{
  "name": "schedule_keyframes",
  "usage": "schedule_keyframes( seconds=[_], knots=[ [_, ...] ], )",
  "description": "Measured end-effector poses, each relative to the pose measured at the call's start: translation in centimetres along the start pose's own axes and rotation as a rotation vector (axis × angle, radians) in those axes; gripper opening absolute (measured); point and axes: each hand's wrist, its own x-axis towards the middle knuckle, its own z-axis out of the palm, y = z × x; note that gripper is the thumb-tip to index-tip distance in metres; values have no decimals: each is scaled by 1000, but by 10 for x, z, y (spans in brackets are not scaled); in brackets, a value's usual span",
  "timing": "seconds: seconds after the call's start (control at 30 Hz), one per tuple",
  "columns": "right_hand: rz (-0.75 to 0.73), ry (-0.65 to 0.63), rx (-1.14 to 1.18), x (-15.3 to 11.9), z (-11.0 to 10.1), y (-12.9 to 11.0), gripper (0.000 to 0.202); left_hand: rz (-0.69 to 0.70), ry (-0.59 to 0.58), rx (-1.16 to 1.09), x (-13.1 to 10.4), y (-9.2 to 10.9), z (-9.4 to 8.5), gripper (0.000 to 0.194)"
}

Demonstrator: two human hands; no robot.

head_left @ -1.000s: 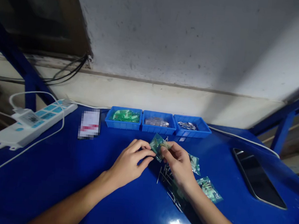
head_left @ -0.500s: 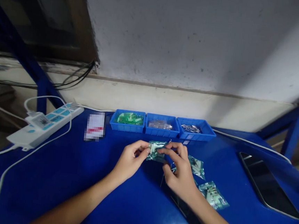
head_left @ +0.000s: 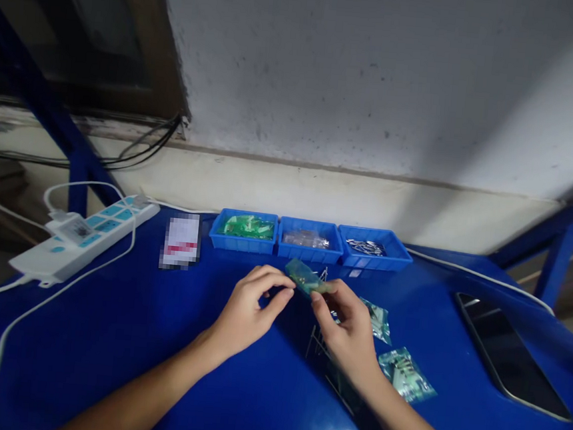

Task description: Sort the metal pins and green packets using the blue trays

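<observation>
My right hand (head_left: 350,317) pinches a small green plastic packet (head_left: 304,277) between thumb and fingers, above the blue table. The packet is tilted, its upper end pointing to the far left. My left hand (head_left: 254,299) is just left of it, thumb and forefinger curved close to each other with a small gap and nothing seen between them. Beside and partly behind my right hand lie a clear packet with green and white contents (head_left: 378,320) and a similar packet (head_left: 407,375). Thin metal pins (head_left: 314,341) lie below the right hand, partly hidden by it.
Three blue bins stand along the wall: one with green packets (head_left: 244,243), one with clear pieces (head_left: 308,254), one with metal pins (head_left: 375,263). A white power strip (head_left: 83,241) with cables is at left, a blurred card (head_left: 180,242) near it. A dark phone (head_left: 509,355) lies right.
My left hand has let go of the packet. My right hand now grips it by its right end and has turned it to a tilt; before, the packet lay flat between both hands.
</observation>
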Motion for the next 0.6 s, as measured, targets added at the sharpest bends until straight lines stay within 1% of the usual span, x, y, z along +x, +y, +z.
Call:
schedule_keyframes(
  seconds=[0.07, 0.13, 0.17, 0.2, 0.27, 0.33, 0.37, 0.4, 0.47, 0.53, 0.57, 0.6],
  knots=[
    [-141, 0, -74, -3, 0, -1, 4, -244, -28, -239, 3, -1, -2, 33],
    [-262, -23, -130, -5, 0, -1, 8, -406, -39, -460, 5, -2, -4, 46],
    [-297, -36, -152, -6, 0, -1, 11, -447, -36, -532, 6, -2, -5, 47],
    [-315, -42, -168, -6, 0, -1, 14, -464, -41, -572, 6, -2, -5, 44],
    [-308, -37, -184, -5, 0, 1, 17, -454, -59, -566, 6, -2, -7, 31],
    [-265, -36, -180, -2, -1, 3, 18, -396, -49, -476, 5, -1, -8, 22],
    [-228, -43, -165, 0, -1, 3, 18, -341, -26, -398, 4, -1, -8, 19],
    [-175, -59, -133, 1, -1, 3, 17, -265, 6, -301, 3, 0, -7, 17],
    [-10, -113, -11, 5, -2, 3, 18, -45, 35, -84, -1, 1, -6, 15],
    [179, -164, 176, 7, -2, 4, 27, 189, -11, 101, -4, 1, -3, 19],
    [257, -179, 265, 7, -2, 4, 32, 273, -47, 163, -6, 2, -2, 22],
    [313, -183, 332, 8, -2, 4, 35, 321, -81, 202, -7, 3, 0, 24]
  ],
)
